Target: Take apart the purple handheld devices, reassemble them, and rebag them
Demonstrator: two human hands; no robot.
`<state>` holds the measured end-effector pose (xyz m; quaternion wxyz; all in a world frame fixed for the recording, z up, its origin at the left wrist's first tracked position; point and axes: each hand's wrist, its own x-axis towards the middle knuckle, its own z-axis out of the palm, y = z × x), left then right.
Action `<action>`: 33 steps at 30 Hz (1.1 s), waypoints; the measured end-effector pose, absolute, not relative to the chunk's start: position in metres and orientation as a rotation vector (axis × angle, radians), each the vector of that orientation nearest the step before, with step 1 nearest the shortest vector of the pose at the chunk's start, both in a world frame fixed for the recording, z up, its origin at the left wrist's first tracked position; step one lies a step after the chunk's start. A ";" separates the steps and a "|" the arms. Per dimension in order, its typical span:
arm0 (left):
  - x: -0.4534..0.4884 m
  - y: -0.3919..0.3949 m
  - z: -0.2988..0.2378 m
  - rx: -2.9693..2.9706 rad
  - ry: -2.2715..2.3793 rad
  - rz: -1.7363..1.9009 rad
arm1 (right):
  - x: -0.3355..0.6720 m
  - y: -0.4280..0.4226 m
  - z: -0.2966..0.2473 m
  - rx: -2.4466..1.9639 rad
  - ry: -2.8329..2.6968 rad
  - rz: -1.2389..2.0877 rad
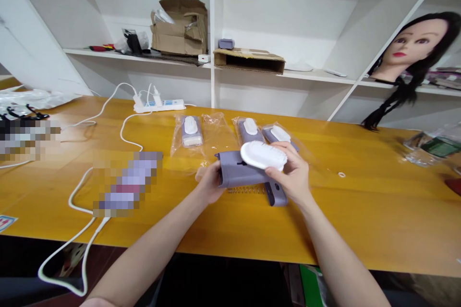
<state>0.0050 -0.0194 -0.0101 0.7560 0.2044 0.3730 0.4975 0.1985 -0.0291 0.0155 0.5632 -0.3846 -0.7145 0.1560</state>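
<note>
My left hand (209, 181) is closed round the left end of a hollow purple plastic casing (232, 172). Between the thumb and fingers of my right hand (295, 172) is a white oval cover (262, 154), tilted over the casing's upper face; whether the two touch I cannot tell. Under the casing's right end a small purple plastic part (276, 194) shows against the table. A row of small metal springs (247, 190) lies just below the casing, partly hidden by it. Beyond my hands are several similar purple pieces with white oval tops, one of them a bagged unit (192, 132).
A phone-like blurred device (131, 182) with white cables lies on the left. Behind it is a power strip (163, 105). A small white ring (341, 174) and a clear plastic bottle (432, 146) are on the right. Shelves hold cardboard boxes (180, 33) and a mannequin head (410, 48).
</note>
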 end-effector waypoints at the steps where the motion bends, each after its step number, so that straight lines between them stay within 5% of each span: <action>1: 0.005 -0.019 -0.008 0.428 0.820 1.120 | 0.201 -0.028 0.016 -0.931 -1.595 0.344; 6: -0.003 -0.012 0.004 0.357 0.890 1.460 | 0.233 -0.022 0.032 -1.420 -1.468 0.463; 11: -0.014 0.000 0.002 0.459 0.873 1.668 | 0.255 -0.021 0.045 -1.897 -1.618 0.233; 23: -0.022 0.012 -0.007 0.484 0.888 1.534 | 0.207 -0.039 0.033 -1.171 -2.433 0.844; 33: -0.033 0.021 0.000 0.408 0.965 1.330 | 0.171 -0.053 0.014 -1.222 -2.867 0.407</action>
